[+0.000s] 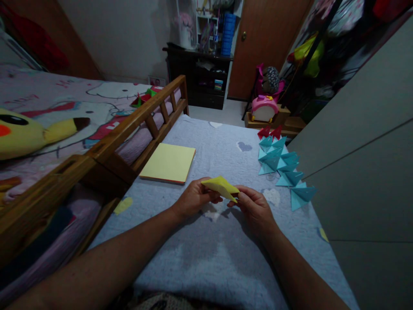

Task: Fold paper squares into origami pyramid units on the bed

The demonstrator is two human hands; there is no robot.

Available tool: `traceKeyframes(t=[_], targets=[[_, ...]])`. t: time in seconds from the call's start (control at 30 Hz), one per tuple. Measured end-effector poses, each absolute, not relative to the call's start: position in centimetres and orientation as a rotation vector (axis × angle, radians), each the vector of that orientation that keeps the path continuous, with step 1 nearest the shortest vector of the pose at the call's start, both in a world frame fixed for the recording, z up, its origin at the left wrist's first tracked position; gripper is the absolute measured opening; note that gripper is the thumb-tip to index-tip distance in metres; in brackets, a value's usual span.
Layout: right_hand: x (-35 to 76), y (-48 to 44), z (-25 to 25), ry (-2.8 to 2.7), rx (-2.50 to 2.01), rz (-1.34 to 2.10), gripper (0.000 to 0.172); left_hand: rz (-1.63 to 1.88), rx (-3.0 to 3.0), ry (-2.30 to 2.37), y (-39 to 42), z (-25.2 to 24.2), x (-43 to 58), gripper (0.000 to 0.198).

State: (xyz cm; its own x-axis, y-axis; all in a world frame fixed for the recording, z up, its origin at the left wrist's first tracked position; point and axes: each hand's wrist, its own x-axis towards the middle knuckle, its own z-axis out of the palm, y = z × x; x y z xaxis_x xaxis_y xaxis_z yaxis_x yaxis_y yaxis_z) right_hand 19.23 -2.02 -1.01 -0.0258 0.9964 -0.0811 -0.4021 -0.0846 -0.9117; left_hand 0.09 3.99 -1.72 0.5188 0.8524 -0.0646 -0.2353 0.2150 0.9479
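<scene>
A folded yellow origami paper [221, 186] is held up between my two hands, above the blue bedspread [206, 254]. My left hand [195, 199] pinches its left end, fingers curled beneath. At the right corner, my right hand [254, 207] grips the paper between thumb and fingers. Left of my hands lies a stack of square yellow paper sheets [169, 162], with a reddish edge showing at the bottom. Folded light-blue paper pieces [270, 159] stand in rows to the right, and red folded pieces [269, 132] sit behind them.
A wooden bed rail [142, 114] runs along the left, with another bed and a yellow plush toy [22, 134] beyond it. Pale cabinet panels [364, 172] border the right side. A dark shelf [198, 77] and a pink toy case [264, 108] stand past the far edge.
</scene>
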Motion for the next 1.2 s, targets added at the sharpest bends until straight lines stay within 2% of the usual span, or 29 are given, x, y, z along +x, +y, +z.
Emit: traceKeyframes(t=[0.27, 0.43, 0.63, 0.8, 0.97, 1.2], targets=[[19.2, -1.8, -1.0, -0.790, -0.951, 1.431, 0.024, 0.797, 1.260, 0.768, 3.8, -1.1, -0.2, 0.035], [19.0, -1.8, -1.0, -0.759, -0.983, 1.387, 0.023, 1.025, 1.452, 0.844, 4.2, -1.5, -0.3, 0.026], [19.0, -1.8, -1.1, -0.780, -1.030, 1.364, 0.026, 1.120, 1.508, 0.912, 4.3, -1.2, -0.6, 0.033], [19.1, -1.7, -1.0, -0.759, -1.043, 1.393, 0.028, 1.074, 1.601, 0.871, 4.2, -1.0, -0.8, 0.035], [19.0, -1.7, -0.7, -0.735, -1.004, 1.457, 0.030, 0.994, 1.765, 0.864, 4.0, -1.3, -1.0, 0.027], [19.2, -1.7, -0.9, -0.720, -1.044, 1.491, 0.032, 1.030, 1.906, 0.834, 3.4, -1.5, -1.1, 0.047]])
